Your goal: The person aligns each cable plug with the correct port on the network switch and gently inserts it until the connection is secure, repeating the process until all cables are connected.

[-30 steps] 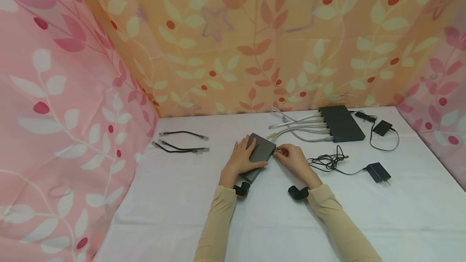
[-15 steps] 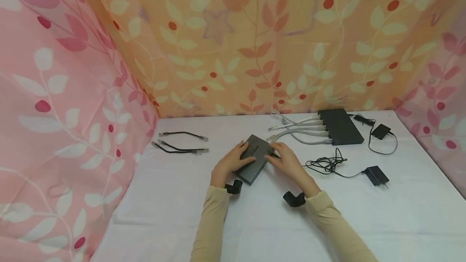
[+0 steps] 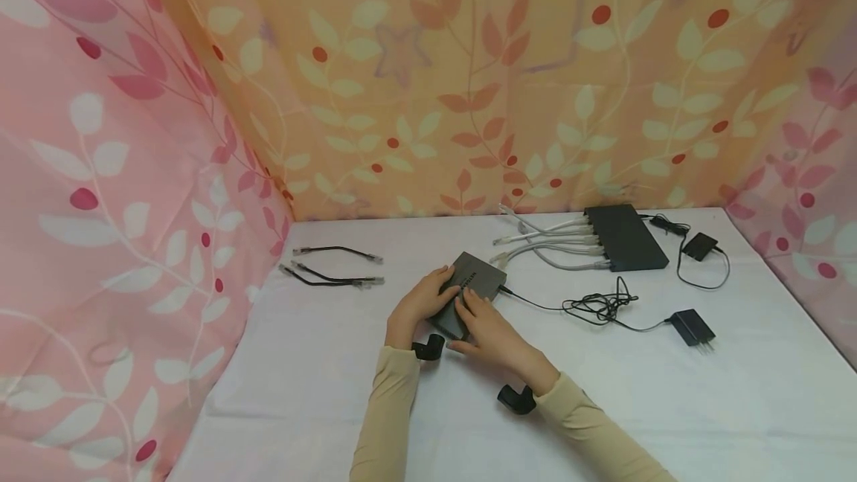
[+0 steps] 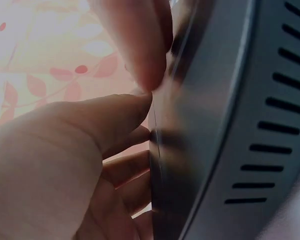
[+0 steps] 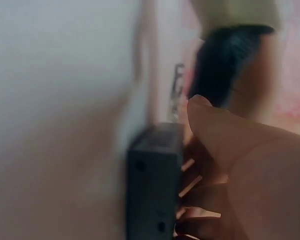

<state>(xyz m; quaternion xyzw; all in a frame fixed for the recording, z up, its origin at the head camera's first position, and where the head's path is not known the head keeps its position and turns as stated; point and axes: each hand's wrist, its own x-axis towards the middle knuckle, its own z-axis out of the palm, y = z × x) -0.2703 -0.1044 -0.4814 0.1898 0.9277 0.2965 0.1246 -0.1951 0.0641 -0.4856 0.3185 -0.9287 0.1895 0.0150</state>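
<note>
In the head view a small grey network switch [image 3: 478,274] lies at an angle at mid-table. My left hand [image 3: 423,299] holds its left edge, the thumb on top. My right hand [image 3: 494,333] lies over the near right part with its fingers extended; their tips touch the top near the left thumb. A thin black power cord [image 3: 529,300] runs from the switch's right end, its plug at the port. Slotted vents [image 4: 275,125] show on one side in the left wrist view. The right wrist view is blurred but shows the switch's dark end [image 5: 152,190].
Several short black network cables [image 3: 338,281] lie at the left. At the back right stands a larger black switch [image 3: 627,238] with several grey cables [image 3: 549,248] plugged in. The cord's coil [image 3: 599,309], its power adapter [image 3: 692,327] and another adapter [image 3: 700,246] lie to the right.
My right hand has let go of the plug at the switch's right end and moved left and nearer, onto the switch. The left hand has shifted left, uncovering the top.
</note>
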